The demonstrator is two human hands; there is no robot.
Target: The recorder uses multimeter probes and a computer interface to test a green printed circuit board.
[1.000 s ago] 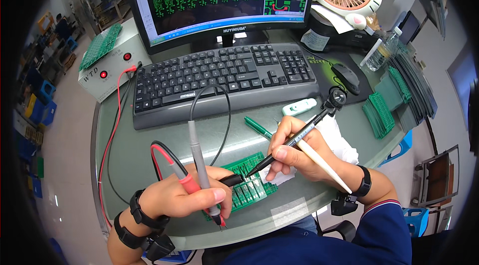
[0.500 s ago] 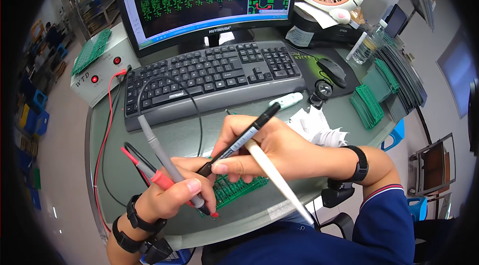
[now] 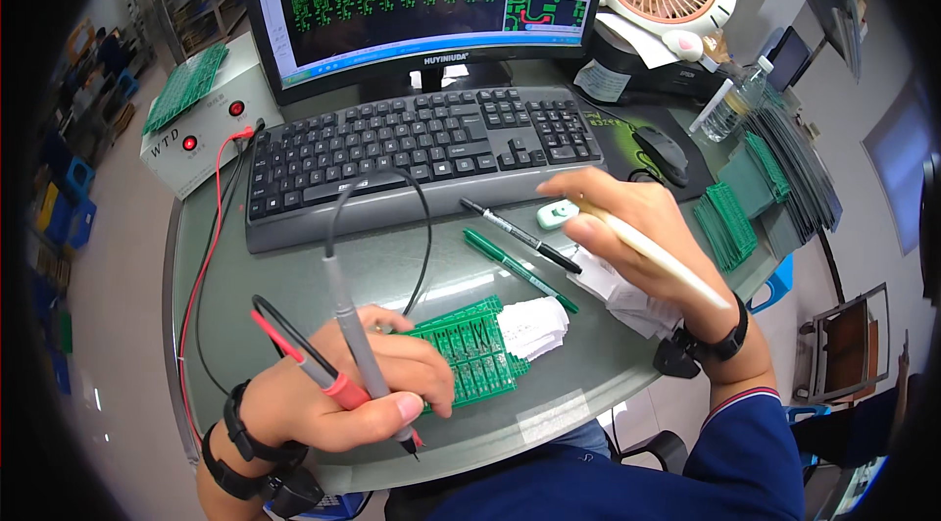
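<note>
My left hand (image 3: 377, 379) is closed round two test probes, a grey probe (image 3: 355, 325) and a red probe (image 3: 343, 390), their tips pointing down near the desk's front edge. Beside its fingers lies a green circuit board panel (image 3: 475, 349), partly covered by the hand. My right hand (image 3: 632, 222) grips a slender cream stick (image 3: 652, 251), which slants back across the palm toward the wrist. Its fingers are over a small white-and-green oval item (image 3: 557, 215). A black marker (image 3: 520, 235) and a green marker (image 3: 520, 269) lie on the desk between my hands.
White paper slips (image 3: 534, 327) lie against the panel, and more paper (image 3: 627, 300) is under my right hand. Behind are a keyboard (image 3: 421, 144), monitor (image 3: 431, 1) and mouse (image 3: 662, 153). Board stacks (image 3: 725, 227) and a bottle (image 3: 740, 99) stand right; a tester box (image 3: 211, 134) stands left.
The black marker has left my right hand and now lies on the desk. That hand has moved right, away from my left, still holding the cream stick. More of the panel shows.
</note>
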